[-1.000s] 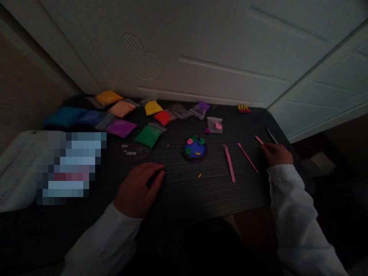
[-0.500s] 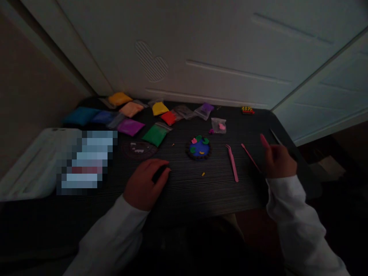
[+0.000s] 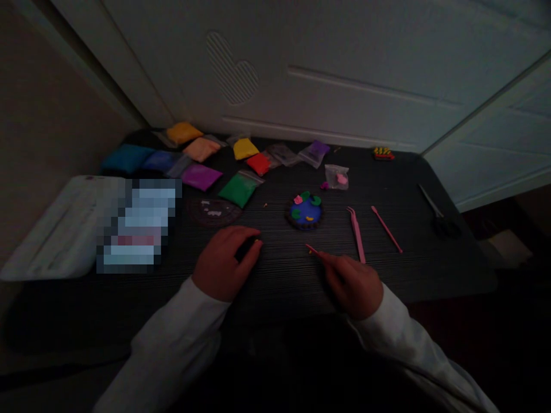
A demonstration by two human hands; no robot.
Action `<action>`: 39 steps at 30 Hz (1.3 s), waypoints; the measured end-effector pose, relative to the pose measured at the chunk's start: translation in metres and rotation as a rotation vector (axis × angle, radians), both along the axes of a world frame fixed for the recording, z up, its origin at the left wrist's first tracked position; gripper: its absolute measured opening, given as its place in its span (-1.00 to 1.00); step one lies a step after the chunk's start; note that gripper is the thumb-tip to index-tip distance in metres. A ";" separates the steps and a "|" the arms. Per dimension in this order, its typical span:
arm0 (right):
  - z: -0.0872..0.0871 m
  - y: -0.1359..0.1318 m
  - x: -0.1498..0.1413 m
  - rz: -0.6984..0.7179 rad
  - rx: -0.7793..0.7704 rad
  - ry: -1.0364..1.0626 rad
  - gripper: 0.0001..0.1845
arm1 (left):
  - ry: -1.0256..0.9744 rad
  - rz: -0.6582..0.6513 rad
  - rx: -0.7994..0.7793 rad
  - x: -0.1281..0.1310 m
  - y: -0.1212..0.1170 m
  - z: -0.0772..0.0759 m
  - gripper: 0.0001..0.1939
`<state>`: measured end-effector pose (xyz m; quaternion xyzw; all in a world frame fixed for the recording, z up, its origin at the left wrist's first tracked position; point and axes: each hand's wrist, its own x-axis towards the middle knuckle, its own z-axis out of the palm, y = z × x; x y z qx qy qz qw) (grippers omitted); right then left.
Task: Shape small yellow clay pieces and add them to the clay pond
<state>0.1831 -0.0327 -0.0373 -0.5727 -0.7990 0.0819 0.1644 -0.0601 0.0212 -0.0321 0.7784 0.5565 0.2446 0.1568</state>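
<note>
My right hand [image 3: 355,284] is closed on a pink clay modelling tool [image 3: 316,250]. The tool's pointed tip is at a tiny yellow clay piece [image 3: 310,252] on the dark table. My left hand [image 3: 226,261] rests on the table to the left, fingers curved, thumb and forefinger slightly apart. A pale speck shows at its thumb tip; I cannot tell what it is. Beyond the hands lies a small clay pond [image 3: 306,212], blue inside a dark pebbled rim, with green leaves, a pink flower and a yellow piece on it.
Pink curved tweezers [image 3: 357,235], a thin pink tool [image 3: 386,229] and scissors [image 3: 437,212] lie to the right. Several clay bags, including a green clay bag [image 3: 240,189], line the back. A clear disc [image 3: 215,213], a pixelated screen [image 3: 140,223] and a white case [image 3: 64,226] are left.
My right hand has moved left with the pink tool, from beside the scissors to the yellow piece. The scissors now show fully. My left hand has stayed nearly in place.
</note>
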 end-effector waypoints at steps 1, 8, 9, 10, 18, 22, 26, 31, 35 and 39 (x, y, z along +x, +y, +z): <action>0.000 0.000 0.000 0.006 -0.002 -0.008 -0.68 | 0.000 -0.002 -0.001 0.000 0.000 0.000 -0.71; 0.002 0.001 -0.001 0.024 -0.003 -0.056 -0.67 | 0.014 -0.004 -0.007 0.000 0.000 0.000 -0.72; 0.002 0.002 -0.002 0.029 -0.003 -0.065 -0.67 | 0.017 -0.002 -0.005 0.000 0.000 0.000 -0.72; 0.002 0.002 -0.002 0.031 -0.002 -0.073 -0.67 | 0.018 -0.002 -0.004 0.000 0.000 0.000 -0.72; 0.000 0.003 -0.004 0.013 0.009 -0.104 -0.67 | 0.008 -0.008 0.008 0.000 0.001 0.000 -0.69; 0.001 -0.001 0.000 0.012 0.007 -0.101 -0.68 | 0.003 -0.013 0.011 0.000 0.001 -0.001 -0.69; 0.003 0.003 -0.004 0.007 0.005 -0.093 -0.68 | 0.004 -0.019 0.010 0.000 0.001 -0.001 -0.69; 0.000 0.007 -0.008 0.018 0.010 -0.065 -0.67 | 0.005 -0.009 0.017 0.000 0.001 -0.001 -0.72; -0.003 -0.002 -0.003 0.014 0.015 -0.039 -0.68 | -0.001 -0.010 0.036 0.000 0.002 -0.002 -0.72; -0.005 -0.007 0.000 -0.007 0.039 0.020 -0.69 | -0.005 -0.008 0.065 0.000 0.002 -0.003 -0.74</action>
